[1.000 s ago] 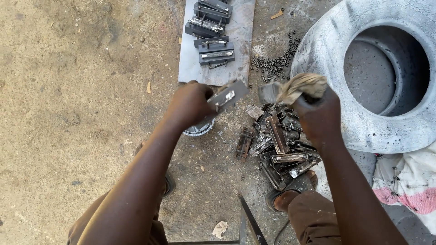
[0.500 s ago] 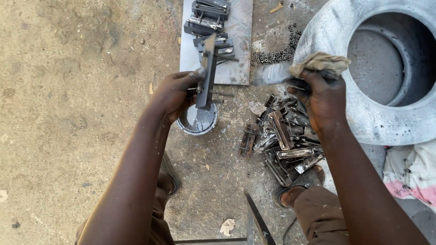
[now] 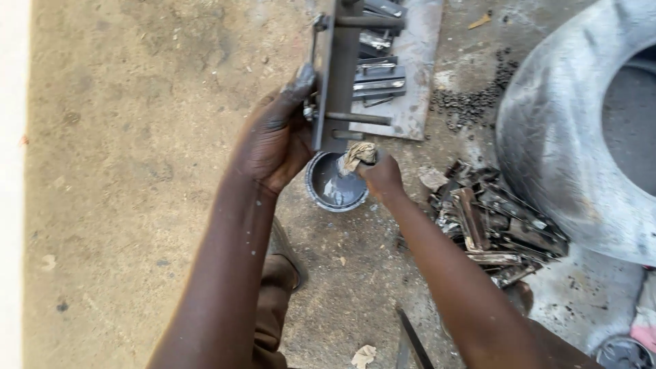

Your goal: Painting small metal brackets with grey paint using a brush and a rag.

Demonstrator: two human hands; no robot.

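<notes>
Metal bracket held over a paint tin

Left hand (image 3: 273, 140) grips the bracket (image 3: 339, 75), its top cut off; right hand (image 3: 381, 176) pinches a rag (image 3: 357, 156) hiding the tin's (image 3: 335, 188) rim.

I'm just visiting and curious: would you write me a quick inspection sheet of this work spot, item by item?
Surface: bare, dusty concrete floor.
Job's things: metal bracket held upright; rag over a small tin of grey liquid.
Clutter: pile of metal parts; flat sheet bearing more brackets; small dark bits.
Hands: left hand grips the bracket; right hand pinches the rag.
Cables: nothing seen.
Surroundings: large grey tyre at right.
</notes>
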